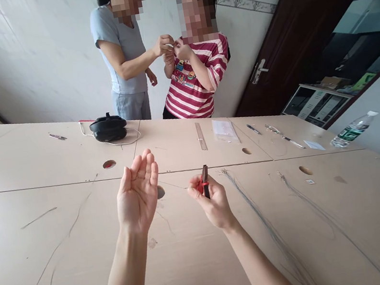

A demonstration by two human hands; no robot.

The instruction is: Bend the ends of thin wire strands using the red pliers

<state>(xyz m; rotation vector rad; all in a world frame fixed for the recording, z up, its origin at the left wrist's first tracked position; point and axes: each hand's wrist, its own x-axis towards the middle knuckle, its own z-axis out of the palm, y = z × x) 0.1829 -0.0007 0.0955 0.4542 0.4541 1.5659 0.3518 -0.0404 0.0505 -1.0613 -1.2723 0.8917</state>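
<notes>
My left hand [138,197] is raised palm up over the table, its fingers stretched and slightly cupped, with nothing seen in it. To its right, my right hand [214,200] is wrapped round small pliers [204,175] with red and black handles, their dark jaws pointing up and away from me. A thin wire [170,183] runs between the two hands; whether the right fingers hold it cannot be made out. Just right of my right hand, a bundle of thin grey wires [255,209] lies along the table [182,270].
Another wire bundle [313,204] lies farther right. Across the table are a black case [109,128], a ruler [200,137], a plastic bag [225,131], a pen [254,129] and a bottle [353,130]. Two people stand beyond, their hands close together. Loose wire [56,247] curves at left.
</notes>
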